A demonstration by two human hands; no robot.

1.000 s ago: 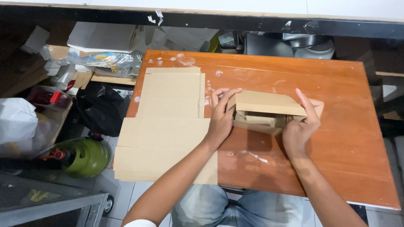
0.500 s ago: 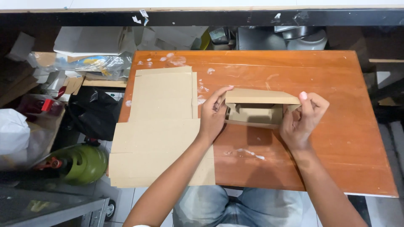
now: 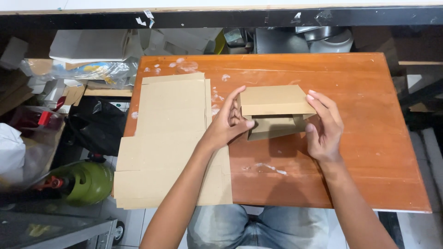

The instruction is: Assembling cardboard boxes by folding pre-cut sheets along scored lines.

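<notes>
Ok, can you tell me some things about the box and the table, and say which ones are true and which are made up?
1. Both hands hold the small cardboard box. True: the left hand and right hand grip its two ends.
2. The flat cardboard sheets lie on the person's right. False: they lie to the left of the box.
3. The table is blue. False: it is orange-brown wood with white smears.
4. A green gas cylinder sits down by the floor on the left. True.

Your forearms are bare with no sleeves in view, your hands, left hand (image 3: 227, 125) and right hand (image 3: 324, 129), are ungloved, and you wear faded light-blue jeans (image 3: 258, 227).
</notes>
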